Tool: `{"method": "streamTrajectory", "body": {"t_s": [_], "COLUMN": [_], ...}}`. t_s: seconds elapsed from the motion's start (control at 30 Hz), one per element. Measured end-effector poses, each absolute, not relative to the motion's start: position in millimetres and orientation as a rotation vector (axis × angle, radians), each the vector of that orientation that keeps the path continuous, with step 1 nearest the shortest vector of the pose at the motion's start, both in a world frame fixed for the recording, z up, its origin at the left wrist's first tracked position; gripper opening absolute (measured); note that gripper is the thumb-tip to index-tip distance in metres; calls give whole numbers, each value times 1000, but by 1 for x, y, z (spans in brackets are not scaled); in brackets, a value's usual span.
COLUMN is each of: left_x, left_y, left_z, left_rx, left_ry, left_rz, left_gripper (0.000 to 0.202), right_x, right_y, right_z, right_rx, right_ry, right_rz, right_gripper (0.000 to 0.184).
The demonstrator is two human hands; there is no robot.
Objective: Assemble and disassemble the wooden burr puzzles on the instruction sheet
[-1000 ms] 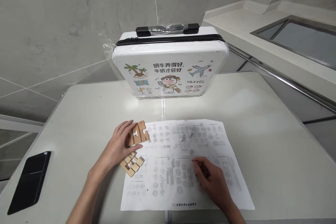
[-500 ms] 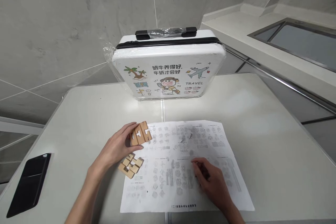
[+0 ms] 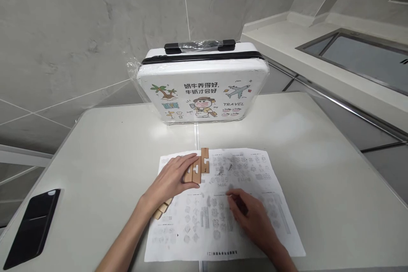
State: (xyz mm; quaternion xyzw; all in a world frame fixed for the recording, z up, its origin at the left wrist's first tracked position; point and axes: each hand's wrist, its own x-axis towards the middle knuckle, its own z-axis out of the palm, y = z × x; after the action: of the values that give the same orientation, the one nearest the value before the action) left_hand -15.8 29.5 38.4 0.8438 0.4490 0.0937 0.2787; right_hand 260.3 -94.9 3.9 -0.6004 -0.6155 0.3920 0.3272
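My left hand (image 3: pixel 174 177) is closed on a group of flat wooden puzzle pieces (image 3: pixel 196 170) with notched cut-outs. Its fingers grip their far edge and the thumb lies at the near edge. The rightmost piece (image 3: pixel 205 160) sits offset, farther from me than the others. Beneath my left wrist, more light wooden pieces (image 3: pixel 163 209) lie at the sheet's left edge, mostly hidden by the arm. My right hand (image 3: pixel 250 216) rests over the printed sheet (image 3: pixel 188 246) with its fingers curled in, and nothing shows between them.
A white hard-shell suitcase (image 3: pixel 204 76) with cartoon prints and clear plastic wrap stands at the back of the pale table (image 3: pixel 277 131). A black phone-like case (image 3: pixel 33 225) lies at the left. Beyond the table on the right is a counter (image 3: pixel 274 36) with a dark inset panel.
My left hand has carried the wooden pieces rightward over the sheet. The rightmost piece now stands out of line with the others. My right hand has shifted only slightly.
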Motion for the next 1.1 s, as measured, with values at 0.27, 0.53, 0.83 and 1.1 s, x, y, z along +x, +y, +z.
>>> {"method": "streamTrajectory", "body": {"t_s": [0.27,0.53,0.83,1.1], "left_x": [-5,-13,13,19], "left_y": [14,2,-32,-42], "left_z": [36,48,21,9], "left_rx": [2190,1842,674,659], "left_ry": [1221,1277,749,721], "left_rz": [332,558,1062,943], "left_gripper": [87,78,77,85], "right_x": [245,240,267,266], "right_y": [-40,-17,-54,-77], "right_z": [5,1,47,70], "right_rx": [-1525,-1522,-1239,-921], "right_ry": [-1986,-2117,-1394,-1450], "right_rz": [716,681,1425,1677], "right_gripper": [40,32,29,21]}}
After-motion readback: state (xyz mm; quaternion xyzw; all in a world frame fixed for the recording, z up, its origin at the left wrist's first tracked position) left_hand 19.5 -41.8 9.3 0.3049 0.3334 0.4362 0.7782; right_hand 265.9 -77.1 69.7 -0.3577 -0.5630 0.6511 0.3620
